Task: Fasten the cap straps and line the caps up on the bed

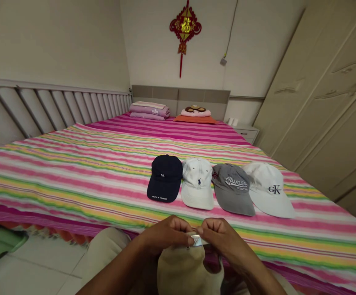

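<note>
A khaki baseball cap (180,268) hangs over my lap with its back opening facing up at me. My left hand (173,233) pinches the cap's back strap beside a small pale tag (196,240). At the strap's other side, my right hand (217,233) closes its thumb and fingers on it. Beyond my hands, caps lie in a row on the bed: a navy cap (165,176), a white cap with a small dark emblem (198,180), a grey cap with lettering (233,190) and a white CK cap (271,190). The khaki cap's lower part is cut off by the frame.
The bed has a striped sheet (73,172), with folded purple bedding (150,111) and a stacked orange-and-pink pile (196,116) by the headboard (202,98). A railing (57,102) runs along the left, a wardrobe (328,102) along the right. A green stool (5,243) stands at lower left.
</note>
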The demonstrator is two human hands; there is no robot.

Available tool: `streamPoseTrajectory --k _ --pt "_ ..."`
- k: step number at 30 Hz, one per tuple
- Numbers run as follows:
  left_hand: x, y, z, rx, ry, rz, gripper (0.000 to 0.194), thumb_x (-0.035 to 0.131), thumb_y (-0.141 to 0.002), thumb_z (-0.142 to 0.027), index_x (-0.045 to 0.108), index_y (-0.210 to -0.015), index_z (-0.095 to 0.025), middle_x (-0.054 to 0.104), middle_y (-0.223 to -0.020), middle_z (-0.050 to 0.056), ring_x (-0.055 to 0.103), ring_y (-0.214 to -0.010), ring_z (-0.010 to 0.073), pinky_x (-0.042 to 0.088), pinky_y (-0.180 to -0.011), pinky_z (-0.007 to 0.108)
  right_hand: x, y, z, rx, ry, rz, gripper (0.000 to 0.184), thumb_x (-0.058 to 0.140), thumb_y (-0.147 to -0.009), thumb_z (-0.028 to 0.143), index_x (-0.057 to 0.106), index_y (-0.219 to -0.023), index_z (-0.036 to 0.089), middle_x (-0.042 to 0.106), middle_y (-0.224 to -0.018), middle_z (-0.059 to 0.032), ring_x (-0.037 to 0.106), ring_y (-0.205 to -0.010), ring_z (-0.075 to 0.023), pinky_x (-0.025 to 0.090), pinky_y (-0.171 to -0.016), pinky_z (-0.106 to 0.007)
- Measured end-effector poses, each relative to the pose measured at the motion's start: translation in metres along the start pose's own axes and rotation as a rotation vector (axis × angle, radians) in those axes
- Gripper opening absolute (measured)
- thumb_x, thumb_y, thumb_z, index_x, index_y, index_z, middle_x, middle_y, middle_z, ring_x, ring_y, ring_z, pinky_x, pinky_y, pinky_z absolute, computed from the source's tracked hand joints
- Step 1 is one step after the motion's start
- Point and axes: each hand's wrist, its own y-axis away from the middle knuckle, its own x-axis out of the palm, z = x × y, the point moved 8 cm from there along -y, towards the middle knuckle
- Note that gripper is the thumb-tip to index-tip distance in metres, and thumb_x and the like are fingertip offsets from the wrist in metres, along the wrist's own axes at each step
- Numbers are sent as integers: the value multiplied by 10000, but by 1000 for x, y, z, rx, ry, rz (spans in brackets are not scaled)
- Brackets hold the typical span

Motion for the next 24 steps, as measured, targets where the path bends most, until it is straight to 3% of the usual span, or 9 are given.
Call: streamPoseTrajectory --k 6,14,20,24 --pt "-5 -5 6 95 46 -111 193 723 -510 -263 632 -583 -110 501 -459 -35 349 -387 32 201 -404 190 -3 0 2 -23 -73 -40 401 649 -618 487 406 -540 178 408 -385 82 294 -322 -33 183 -351 -187" --pt "2 -5 7 104 168 -37 214 706 -586 -297 629 -597 -98 519 -461 -22 374 -385 36 239 -411 187 -3 -1 4 -76 -55 -55 383 640 -643 492 453 -593 161 376 -429 88 292 -372 -38 221 -390 -184" --pt "-13 -6 -3 196 462 -97 187 723 -531 -220 575 -517 -105 501 -424 -27 416 -381 51 305 -432 186 2 -2 -5 -93 -81 191 410 562 -707 543 549 -687 134 494 -560 16 393 -476 -77 276 -453 -201" --pt "-21 -6 -18 223 575 -64 179 700 -570 -188 553 -496 -118 531 -447 -16 480 -421 72 364 -479 197 -3 -3 -18 -47 -284 273 410 716 -556 500 597 -657 121 524 -581 5 439 -520 -90 349 -532 -217"
